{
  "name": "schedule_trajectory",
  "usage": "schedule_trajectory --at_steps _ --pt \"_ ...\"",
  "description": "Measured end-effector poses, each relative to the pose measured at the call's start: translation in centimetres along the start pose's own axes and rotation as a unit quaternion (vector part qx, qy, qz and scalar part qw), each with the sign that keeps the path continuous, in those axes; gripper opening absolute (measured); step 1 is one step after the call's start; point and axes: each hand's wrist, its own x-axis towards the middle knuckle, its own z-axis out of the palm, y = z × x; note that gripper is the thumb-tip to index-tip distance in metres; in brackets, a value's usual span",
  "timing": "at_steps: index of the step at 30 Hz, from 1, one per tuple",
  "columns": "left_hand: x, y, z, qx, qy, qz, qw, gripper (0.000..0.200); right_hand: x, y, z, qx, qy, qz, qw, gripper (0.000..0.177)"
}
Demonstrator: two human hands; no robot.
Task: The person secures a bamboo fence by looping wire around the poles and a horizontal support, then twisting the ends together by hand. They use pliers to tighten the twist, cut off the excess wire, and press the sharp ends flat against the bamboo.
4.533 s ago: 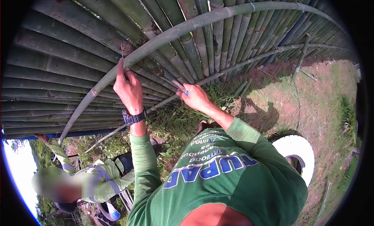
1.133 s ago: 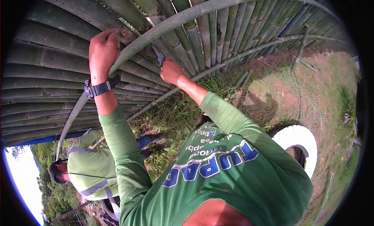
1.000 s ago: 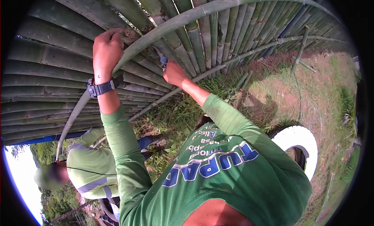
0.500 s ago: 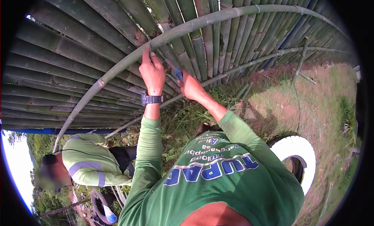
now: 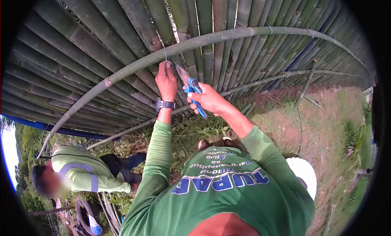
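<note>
My left hand (image 5: 166, 82), with a black watch on its wrist, is just below the upper curved bamboo pole (image 5: 195, 42). Its fingers pinch together at the lower end of a thin wire (image 5: 165, 53) that passes over the pole. To the right, my right hand (image 5: 209, 100) is wrapped round blue-handled pliers (image 5: 194, 98). A greyish pointed piece (image 5: 182, 73) extends from the pliers toward the upright bamboo poles (image 5: 207, 61); whether it is part of the tool is unclear.
A lower curved pole (image 5: 235, 89) crosses behind my hands. Another person (image 5: 87, 169) in a light green shirt is at the lower left. A white-painted tyre (image 5: 303, 175) lies on the ground at the right. A bamboo prop (image 5: 307, 83) leans farther back.
My right hand and the pliers have come out from beside the bamboo, so the blue handles now show. My left hand sits slightly lower, below the pole, with its fingers closer together.
</note>
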Motion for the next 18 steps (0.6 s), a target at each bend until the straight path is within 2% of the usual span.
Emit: schedule_trajectory --at_steps 5,8,9,11,12,15,16,17,18 --pt "-0.8 -1.5 1.8 -0.021 0.037 0.005 0.999 0.013 0.3 -2.7 1.9 0.109 -0.050 0.001 0.993 0.030" --pt "-1.7 -3.1 3.2 -0.215 -0.006 -0.066 0.974 0.014 1.3 -3.6 3.4 0.046 -0.037 -0.012 0.998 0.024" --pt "-1.3 -2.8 3.5 -0.217 -0.005 -0.065 0.974 0.014 1.3 -4.0 4.0 0.047 -0.015 -0.004 0.999 0.026" --pt "-1.4 -1.6 4.8 -0.366 0.005 -0.114 0.924 0.016 2.5 -3.5 5.1 0.010 -0.004 -0.037 0.999 0.029" --pt "-1.3 -0.7 5.4 -0.435 0.010 -0.137 0.890 0.017 2.8 -3.3 6.6 0.011 0.064 -0.085 0.994 0.026" --pt "-1.4 0.6 6.8 -0.624 0.023 -0.205 0.753 0.021 4.8 -1.2 8.7 -0.036 0.107 -0.023 0.993 0.034" --pt "-1.5 0.2 6.9 -0.625 0.023 -0.207 0.753 0.021 4.8 -1.3 8.8 -0.048 0.098 -0.015 0.994 0.034" --pt "-1.3 -0.4 6.5 -0.624 -0.017 -0.206 0.754 0.025 4.5 -1.5 8.7 -0.048 0.098 -0.012 0.994 0.034" --pt "-1.3 -1.0 5.8 -0.620 -0.054 -0.207 0.755 0.030 3.7 -1.7 8.8 0.036 0.073 0.002 0.997 0.033"
